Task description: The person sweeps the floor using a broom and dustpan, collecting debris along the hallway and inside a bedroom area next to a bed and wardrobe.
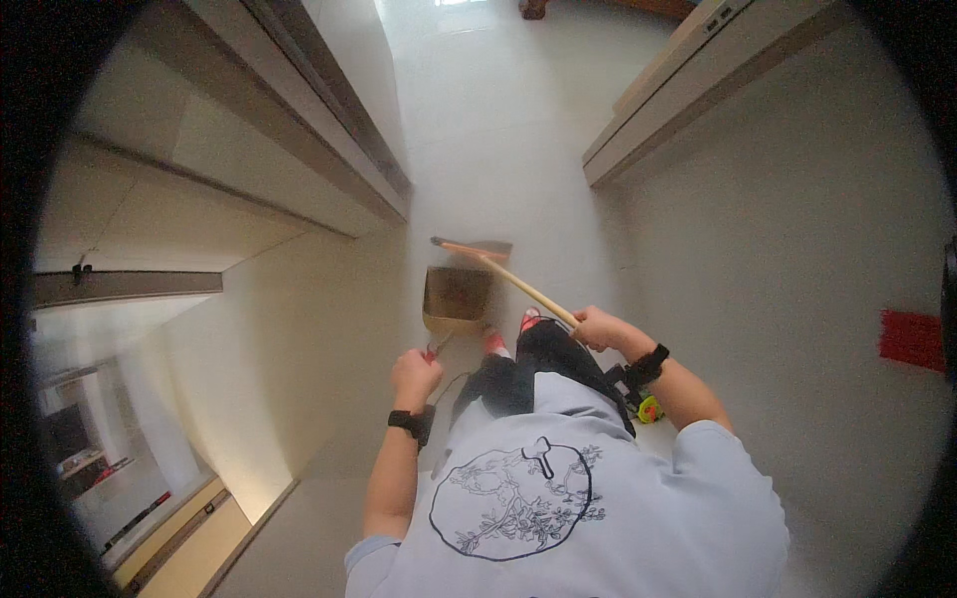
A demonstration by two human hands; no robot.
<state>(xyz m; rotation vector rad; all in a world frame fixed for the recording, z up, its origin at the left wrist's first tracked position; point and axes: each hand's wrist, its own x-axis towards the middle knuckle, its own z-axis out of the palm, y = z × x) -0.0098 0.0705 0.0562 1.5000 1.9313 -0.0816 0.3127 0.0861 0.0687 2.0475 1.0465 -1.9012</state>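
1. Broom [528, 287] with a pale wooden handle: it slants from the person's right side, its blurred head [475, 248] just beyond the mouth of the beige dustpan [451, 325]; whether the bristles touch the floor [498, 149] cannot be told.
2. The right hand [601, 329] is closed around the upper part of the broom handle.
3. The left hand [417, 377] grips the dustpan's handle by its red end, with the pan in front of the red-and-white shoes [530, 318].
4. Sweeping appears under way: both tools are in hand and brought together, neither put aside.
5. The dustpan's inside is shadowed, so what is gathered, and how much remains, cannot be judged.
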